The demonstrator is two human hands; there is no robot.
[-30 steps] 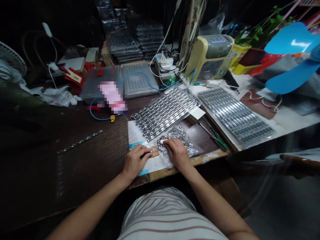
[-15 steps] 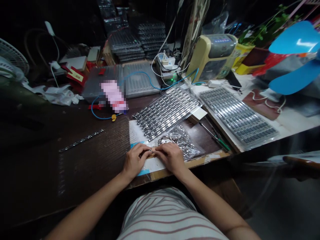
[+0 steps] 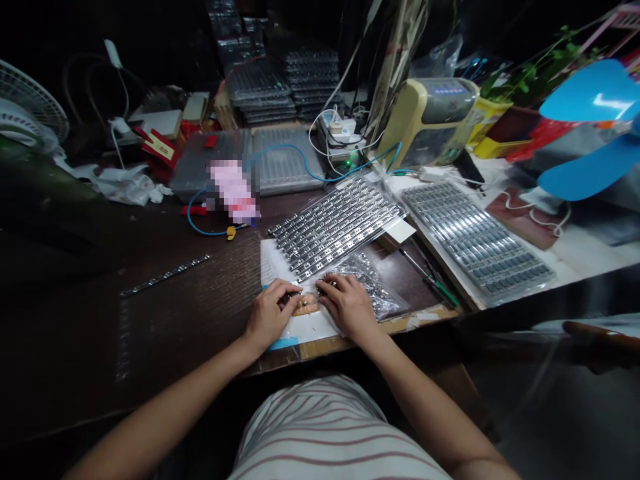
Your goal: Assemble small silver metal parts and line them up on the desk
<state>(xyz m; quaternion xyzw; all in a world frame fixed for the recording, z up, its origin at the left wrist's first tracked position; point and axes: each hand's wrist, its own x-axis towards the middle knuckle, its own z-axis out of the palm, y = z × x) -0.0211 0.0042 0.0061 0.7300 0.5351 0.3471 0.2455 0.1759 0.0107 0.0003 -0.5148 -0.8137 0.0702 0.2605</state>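
My left hand (image 3: 267,315) is closed in a pinch at the left of a small tan wooden block (image 3: 307,305). Between its thumb and fingers is a small dark metal part (image 3: 295,294), partly hidden. To the right of the block, my right hand (image 3: 350,303) has its fingers bent and apart, with the fingertips over the edge of the loose metal parts. Those shiny parts spread across a clear plastic bag (image 3: 387,297). White paper (image 3: 315,328) lies under the block. Just beyond my hands, a tray of metal strips (image 3: 340,227) rests at an angle.
A single metal strip (image 3: 165,275) lies at left. On the right are a screwdriver (image 3: 443,293) with a green handle and a second filled tray (image 3: 475,240). Blue fan blades (image 3: 585,160), a cream-coloured machine (image 3: 430,123) and stacked trays (image 3: 260,87) stand farther back.
My hands have moved apart from their meeting point over the wooden block, which now shows between them. My right hand has opened and shifted right to the loose parts. The view has tilted slightly.
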